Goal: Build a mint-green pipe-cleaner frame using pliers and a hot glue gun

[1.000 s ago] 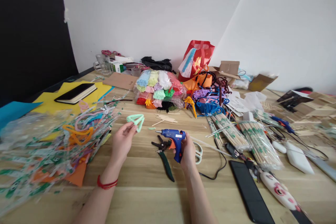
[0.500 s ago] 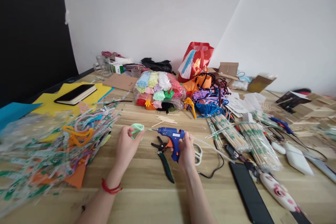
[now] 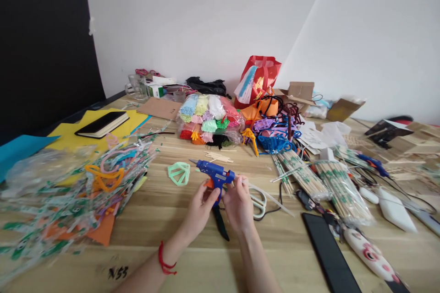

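A blue glue gun [image 3: 215,171] is held above the middle of the table, its nozzle pointing to the upper left. My left hand [image 3: 202,201] is wrapped round its handle near the orange trigger. At the gun's rear end, the fingers of my right hand [image 3: 239,199] are pinched beside the clear glue stick [image 3: 271,198], which trails off to the right. A mint-green fan-shaped frame [image 3: 179,173] lies on the wood left of the nozzle. Dark-handled pliers [image 3: 220,225] are partly hidden beneath my hands.
White-handled scissors [image 3: 259,203] lie right of my right hand. Farther right are a black phone [image 3: 328,252] and bagged sticks [image 3: 342,187]. Plastic wrappers and orange pieces [image 3: 103,176] cover the left. Bundled colourful pipe cleaners [image 3: 209,119] and a red bag [image 3: 264,78] stand behind.
My left hand has let go of the mint-green frame, which now lies on the table, and has moved right onto the gun's handle. My right hand has shifted from the handle to the gun's rear.
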`<state>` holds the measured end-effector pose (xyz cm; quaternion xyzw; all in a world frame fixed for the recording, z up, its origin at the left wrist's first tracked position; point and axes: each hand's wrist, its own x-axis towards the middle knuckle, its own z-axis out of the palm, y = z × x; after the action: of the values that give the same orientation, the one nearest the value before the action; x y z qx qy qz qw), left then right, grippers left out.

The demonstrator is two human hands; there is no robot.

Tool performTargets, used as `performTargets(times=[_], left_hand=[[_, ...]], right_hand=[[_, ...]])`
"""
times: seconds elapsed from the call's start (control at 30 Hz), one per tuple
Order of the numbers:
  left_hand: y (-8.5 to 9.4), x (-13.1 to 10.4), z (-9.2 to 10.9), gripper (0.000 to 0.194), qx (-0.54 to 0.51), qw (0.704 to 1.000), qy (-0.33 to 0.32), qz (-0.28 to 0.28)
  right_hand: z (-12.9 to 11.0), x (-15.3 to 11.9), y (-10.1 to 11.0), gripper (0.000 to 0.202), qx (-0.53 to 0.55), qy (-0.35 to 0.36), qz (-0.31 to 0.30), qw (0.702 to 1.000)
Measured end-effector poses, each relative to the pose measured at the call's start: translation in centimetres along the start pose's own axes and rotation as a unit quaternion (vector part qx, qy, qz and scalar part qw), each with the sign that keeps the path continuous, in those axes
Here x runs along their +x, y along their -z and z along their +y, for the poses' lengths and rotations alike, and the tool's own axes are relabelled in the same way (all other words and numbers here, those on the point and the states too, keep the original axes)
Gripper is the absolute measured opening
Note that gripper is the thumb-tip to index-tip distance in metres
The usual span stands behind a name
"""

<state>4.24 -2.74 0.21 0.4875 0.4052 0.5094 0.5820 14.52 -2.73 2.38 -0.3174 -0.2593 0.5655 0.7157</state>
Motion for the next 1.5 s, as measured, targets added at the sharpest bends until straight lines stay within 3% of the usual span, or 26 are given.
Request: performTargets(times=[0.13, 0.4, 0.7, 0.87, 1.1, 1.2, 1.33, 1.5], left_hand=[[-0.1, 0.2, 0.0, 0.044, -0.063, 0.998, 0.007, 0.0], [0.3, 0.4, -0.6, 0.035, -0.134, 0.991, 0.02, -0.019], [0.2, 0.7, 0.1, 0.034, -0.199, 0.979, 0.045, 0.022], [0.4, 0.7, 0.2, 0.03, -0.213, 0.976, 0.045, 0.015], [0.7, 0.9, -0.2, 0.03, -0.177, 0.983, 0.047, -0.002], [0.7, 1.1, -0.5, 0.03, -0.142, 0.988, 0.05, -0.014], [0.6, 1.1, -0.5, 0.032, -0.025, 0.997, 0.052, -0.045], [1.3, 1.1, 0.0, 0.037, 0.123, 0.991, 0.004, -0.055]], right_hand=[[-0.6, -0.2, 0.2, 0.014, 0.041, -0.014, -0.019, 0.999], [-0.8, 0.1, 1.0, 0.015, 0.002, 0.013, 0.007, 1.0], [-0.9, 0.5, 1.4, 0.017, 0.005, -0.009, -0.01, 1.0], [-0.6, 0.8, 1.9, 0.016, -0.011, 0.017, 0.034, 0.999], [-0.3, 0.8, 1.9, 0.018, -0.047, 0.042, 0.049, 0.997], [0.2, 0.6, 1.5, 0.024, -0.07, 0.032, 0.021, 0.997], [0.9, 0.2, 1.2, 0.04, -0.126, -0.065, -0.057, 0.988], [0.7, 0.3, 1.4, 0.031, -0.117, -0.079, -0.024, 0.99]])
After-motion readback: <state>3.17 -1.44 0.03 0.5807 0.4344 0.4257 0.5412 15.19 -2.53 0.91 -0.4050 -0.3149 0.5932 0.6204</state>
